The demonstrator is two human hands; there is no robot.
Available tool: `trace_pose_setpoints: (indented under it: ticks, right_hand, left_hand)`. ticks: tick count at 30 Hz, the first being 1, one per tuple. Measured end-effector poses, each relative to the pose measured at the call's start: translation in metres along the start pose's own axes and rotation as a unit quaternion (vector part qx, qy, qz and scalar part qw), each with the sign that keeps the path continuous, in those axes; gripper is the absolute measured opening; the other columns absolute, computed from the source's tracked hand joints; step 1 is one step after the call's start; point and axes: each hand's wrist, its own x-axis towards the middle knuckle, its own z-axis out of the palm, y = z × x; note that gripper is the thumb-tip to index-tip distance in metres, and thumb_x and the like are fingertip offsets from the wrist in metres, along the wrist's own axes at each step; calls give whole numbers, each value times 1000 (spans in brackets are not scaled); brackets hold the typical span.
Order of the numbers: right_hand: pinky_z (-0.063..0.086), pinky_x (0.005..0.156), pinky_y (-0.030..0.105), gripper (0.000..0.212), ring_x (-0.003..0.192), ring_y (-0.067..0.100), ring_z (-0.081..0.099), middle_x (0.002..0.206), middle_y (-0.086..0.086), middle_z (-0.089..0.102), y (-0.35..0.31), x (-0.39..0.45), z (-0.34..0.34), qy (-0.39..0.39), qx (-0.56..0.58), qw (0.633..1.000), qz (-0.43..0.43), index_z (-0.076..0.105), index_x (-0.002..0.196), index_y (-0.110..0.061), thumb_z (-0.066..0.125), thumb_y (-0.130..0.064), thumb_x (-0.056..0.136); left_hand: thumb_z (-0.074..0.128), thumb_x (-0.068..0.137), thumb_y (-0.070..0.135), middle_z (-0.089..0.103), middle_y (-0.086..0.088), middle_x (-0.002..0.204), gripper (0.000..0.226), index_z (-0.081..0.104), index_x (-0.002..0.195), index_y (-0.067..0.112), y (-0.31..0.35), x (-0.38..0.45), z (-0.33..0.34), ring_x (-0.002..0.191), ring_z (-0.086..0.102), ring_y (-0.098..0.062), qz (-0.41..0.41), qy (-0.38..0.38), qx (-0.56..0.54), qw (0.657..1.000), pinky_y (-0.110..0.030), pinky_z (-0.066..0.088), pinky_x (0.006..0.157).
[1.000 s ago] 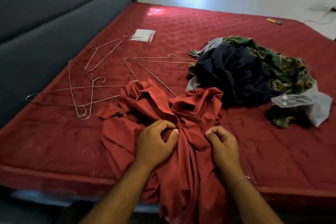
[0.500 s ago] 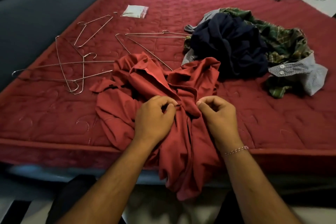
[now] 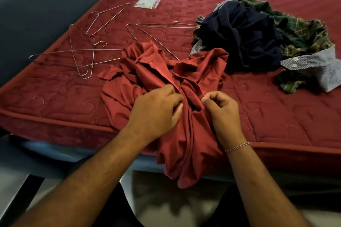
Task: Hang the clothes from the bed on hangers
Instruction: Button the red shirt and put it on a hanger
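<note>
Both hands, left hand point(image 3: 156, 111) and right hand point(image 3: 223, 114), pinch the red shirt point(image 3: 184, 86).

The shirt point(image 3: 147, 72) is matt red cloth; the hangers point(image 3: 81, 55) are thin shiny metal wire; the mattress point(image 3: 276, 108) is quilted fabric.

Red shirt point(image 3: 147, 72); navy garment point(image 3: 239, 37); green plaid shirt point(image 3: 302, 31); red quilted mattress point(image 3: 276, 112)

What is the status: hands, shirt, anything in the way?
Left hand and right hand both pinch the red shirt. Not yet on a hanger. One wire hanger partly under it.
</note>
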Motion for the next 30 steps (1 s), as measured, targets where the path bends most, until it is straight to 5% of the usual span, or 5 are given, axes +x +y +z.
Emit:
trace_pose_setpoints:
  ticks: [4, 9, 17, 25, 30]
  right_hand:
    - [51, 73, 26, 13, 73, 7, 60, 78, -5, 70, 1, -2, -2, -9, -18, 1000, -1, 73, 81, -12, 73, -2, 90]
    - [52, 76, 31, 17, 74, 9, 61, 78, -5, 72, -1, -2, -3, -9, -13, 1000, 6, 73, 79, -16, 73, -2, 89]
    - [51, 72, 32, 14, 70, 9, 58, 75, -5, 69, -1, -3, -4, -16, -22, 1000, 5, 73, 79, -15, 74, -6, 89]
    - [42, 57, 25, 16, 58, 13, 50, 65, 0, 61, -12, -14, -3, -45, -1, 999, 29, 70, 77, -12, 75, -1, 88]
    - [40, 48, 13, 25, 48, 1, 47, 57, -7, 55, -20, -21, 19, -1, 161, 982, 97, 62, 74, -12, 64, 7, 91]
  left_hand:
    - [58, 96, 19, 72, 10, 104, 28, 73, 120, 22, 5, -17, -1, 93, 68, -10, -104, -3, -160, 982, -30, 55, 79]
    - [73, 90, 16, 68, 17, 73, 18, 77, 106, 23, 1, -8, 0, 67, 62, 4, -262, -35, -204, 943, -25, 52, 73]
    - [71, 89, 49, 69, 13, 102, 21, 72, 105, 37, 18, -1, 2, 100, 66, -18, -217, -140, -26, 966, -34, 52, 80]
    - [79, 87, 24, 70, 17, 70, 12, 71, 80, 29, 6, 1, -11, 67, 65, -1, -283, -9, -251, 926, -29, 54, 67]
    - [78, 81, 18, 68, 19, 75, 21, 71, 94, 33, 18, -2, -13, 66, 62, 3, -231, -4, -214, 949, -19, 48, 65]
